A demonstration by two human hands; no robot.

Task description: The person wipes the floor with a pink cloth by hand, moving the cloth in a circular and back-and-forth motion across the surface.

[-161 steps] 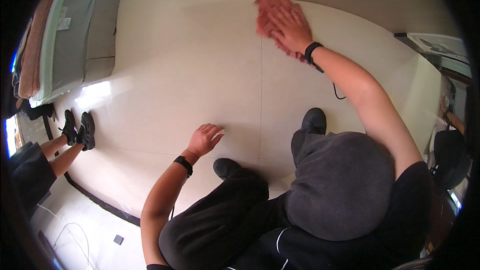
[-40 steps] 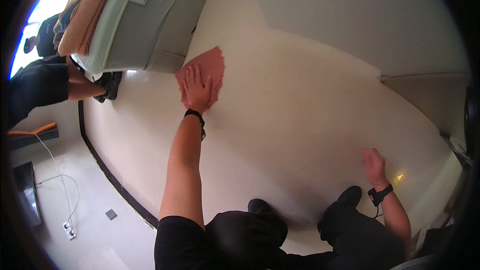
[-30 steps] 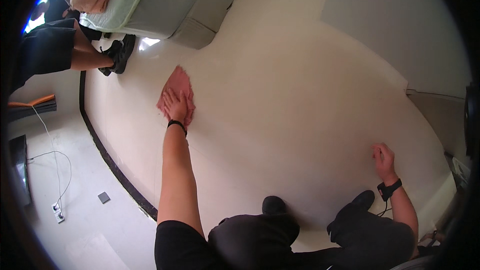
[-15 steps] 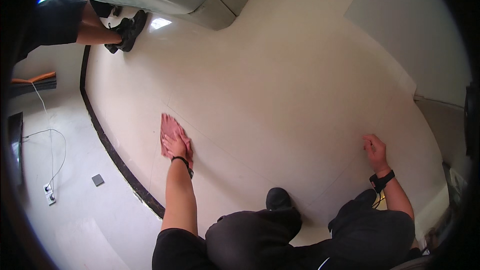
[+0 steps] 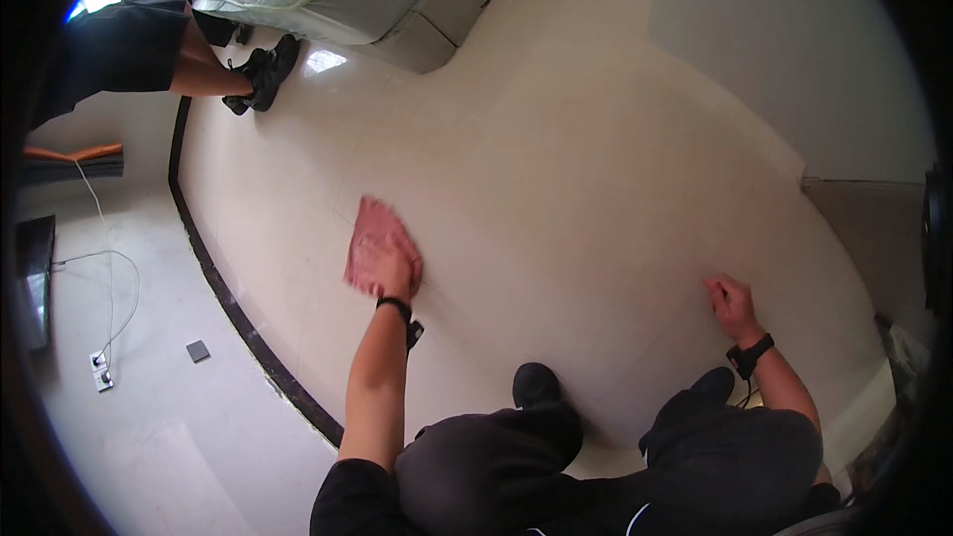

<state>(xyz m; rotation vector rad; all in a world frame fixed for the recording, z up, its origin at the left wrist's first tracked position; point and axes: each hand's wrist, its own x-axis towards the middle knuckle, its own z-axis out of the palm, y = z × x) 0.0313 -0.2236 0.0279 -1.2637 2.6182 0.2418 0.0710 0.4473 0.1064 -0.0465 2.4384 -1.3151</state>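
Observation:
On the pale, smooth floor (image 5: 556,199) lies a pink cloth (image 5: 367,223), spread out with a slightly bunched edge. My left hand (image 5: 385,268) rests flat on top of it, palm down; motion blurs the fingers, which look spread over the fabric. A black band circles that wrist. Over to the right, my right hand (image 5: 733,306) hovers near the floor with its fingers curled in and nothing visible in them. It also wears a black wrist device (image 5: 748,355).
My black shoe (image 5: 537,386) and dark-clothed knees are low in front. A dark baseboard (image 5: 223,293) lines the left wall, with a socket (image 5: 102,372) and cables. Another person's black shoe (image 5: 268,74) stands beside the bed (image 5: 367,0) at far left. A pale panel (image 5: 794,50) stands right.
My left hand and the pink cloth have slid right and a little farther away across the floor. The right hand has shifted slightly left, still curled. The whole view has turned a little.

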